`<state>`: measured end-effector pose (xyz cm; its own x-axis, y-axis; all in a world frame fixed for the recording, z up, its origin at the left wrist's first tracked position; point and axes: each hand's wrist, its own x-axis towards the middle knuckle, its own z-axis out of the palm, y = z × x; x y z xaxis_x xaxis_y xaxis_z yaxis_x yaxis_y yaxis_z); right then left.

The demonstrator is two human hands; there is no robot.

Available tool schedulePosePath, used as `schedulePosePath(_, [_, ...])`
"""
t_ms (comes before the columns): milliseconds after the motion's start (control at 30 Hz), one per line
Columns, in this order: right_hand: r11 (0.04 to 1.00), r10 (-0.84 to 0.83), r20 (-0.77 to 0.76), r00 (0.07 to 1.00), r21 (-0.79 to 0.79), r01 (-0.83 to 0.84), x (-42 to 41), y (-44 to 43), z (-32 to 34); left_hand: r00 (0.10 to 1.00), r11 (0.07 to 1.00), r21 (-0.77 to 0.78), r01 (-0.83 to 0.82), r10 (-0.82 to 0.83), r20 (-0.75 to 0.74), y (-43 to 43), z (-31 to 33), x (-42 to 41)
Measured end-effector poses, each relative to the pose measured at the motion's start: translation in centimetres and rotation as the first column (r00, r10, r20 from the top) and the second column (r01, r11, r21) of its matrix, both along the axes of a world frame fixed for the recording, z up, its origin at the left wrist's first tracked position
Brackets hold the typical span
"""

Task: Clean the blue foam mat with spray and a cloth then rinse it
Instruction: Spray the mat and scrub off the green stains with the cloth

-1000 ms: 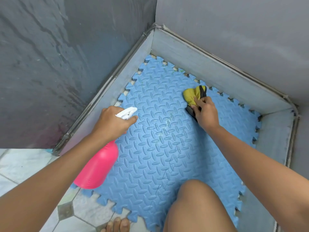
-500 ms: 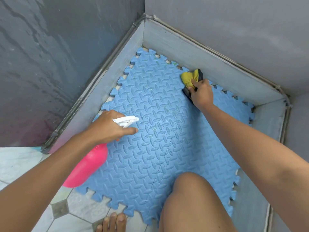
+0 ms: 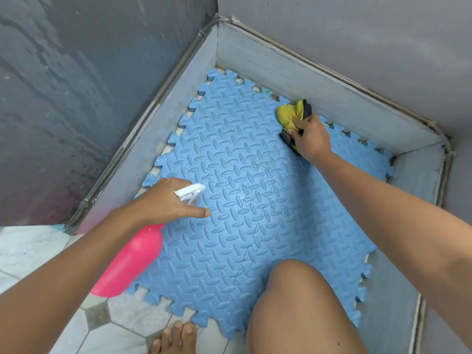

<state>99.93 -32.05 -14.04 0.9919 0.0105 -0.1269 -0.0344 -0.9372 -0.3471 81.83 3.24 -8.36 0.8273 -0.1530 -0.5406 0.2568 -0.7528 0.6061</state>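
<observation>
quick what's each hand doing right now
Left hand: grips the pink spray bottle by its white head, forefinger stretched out.
Right hand: grips the yellow and black cloth against the blue mat.

Bare hands (image 3: 166, 201), bare forearms (image 3: 76, 264), bare knee (image 3: 293, 290), bare toes (image 3: 178, 337)

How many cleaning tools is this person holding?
2. A pink spray bottle in the left hand, over the blue mat, left side; a yellow cloth gripped by the right hand, on it by the far wall. No others visible.
</observation>
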Motion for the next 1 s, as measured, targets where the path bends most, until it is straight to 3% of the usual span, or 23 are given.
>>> schedulePosePath(133, [0.974, 0.226, 0.057, 0.973, 0.023, -0.227, -4.5, 1.8, -0.1, 0.962, 0.979, -0.029, -0.203, 0.204, 0.18, 0.8, 0.9, 0.8])
schedulePosePath(233, [0.868, 0.47, 0.098, 0.877, 0.127, -0.48, -12.0, 5.5, -0.4, 0.899, 0.94, -0.097, -0.327, 0.341, 0.274, 0.3, 2.0, 2.1])
schedulePosePath(367, [0.579, 0.8, 0.069, 0.596, 0.173, -0.797, -20.0, 7.8, -0.1, 0.902, 0.959, -0.032, -0.283, 0.277, 0.331, -0.5, 3.2, 3.7])
schedulePosePath(467, [0.396, 0.914, 0.034, 0.404, 0.14, -0.908, -18.3, 4.6, 0.4, 0.894, 0.947, -0.01, -0.32, 0.305, 0.329, -0.2, 3.4, 4.0])
schedulePosePath(533, [0.451, 0.89, 0.021, 0.455, 0.092, -0.888, -14.4, 1.5, 0.4, 0.889, 0.935, -0.01, -0.355, 0.34, 0.307, 0.1, 3.3, 4.1])
schedulePosePath(600, [0.672, 0.737, 0.049, 0.674, 0.058, -0.738, -9.6, -1.4, 0.5, 0.888, 0.93, -0.013, -0.368, 0.355, 0.293, 0.2, 3.1, 4.1])
schedulePosePath(667, [0.908, 0.408, 0.105, 0.907, 0.053, -0.415, -5.3, -3.4, 0.4, 0.89, 0.928, -0.011, -0.372, 0.36, 0.281, 0.0, 2.8, 4.0])
schedulePosePath(700, [0.979, 0.184, 0.089, 0.979, 0.074, -0.191, -3.5, -3.9, 0.3, 0.893, 0.928, 0.002, -0.372, 0.357, 0.275, -0.1, 2.7, 3.9])
schedulePosePath(767, [0.974, -0.187, 0.019, 0.982, 0.137, 0.182, -2.0, -3.3, -0.1, 0.899, 0.928, 0.035, -0.371, 0.349, 0.264, -0.2, 2.3, 3.5])
schedulePosePath(800, [0.953, -0.259, -0.004, 0.966, 0.163, 0.256, -2.2, -2.4, -0.3, 0.899, 0.927, 0.039, -0.373, 0.351, 0.261, -0.2, 2.1, 3.4])
schedulePosePath(867, [0.967, -0.169, 0.033, 0.985, 0.2, 0.159, -4.0, 0.2, -0.1, 0.895, 0.922, 0.025, -0.387, 0.369, 0.252, -0.1, 1.8, 3.3])
schedulePosePath(933, [0.965, 0.128, 0.067, 0.99, 0.221, -0.14, -7.3, 3.1, 0.1, 0.886, 0.913, 0.013, -0.409, 0.394, 0.244, 0.0, 1.6, 3.3])
schedulePosePath(1000, [0.864, 0.443, 0.058, 0.895, 0.24, -0.443, -11.1, 5.5, 0.3, 0.874, 0.903, 0.007, -0.43, 0.414, 0.253, 0.1, 1.4, 3.4])
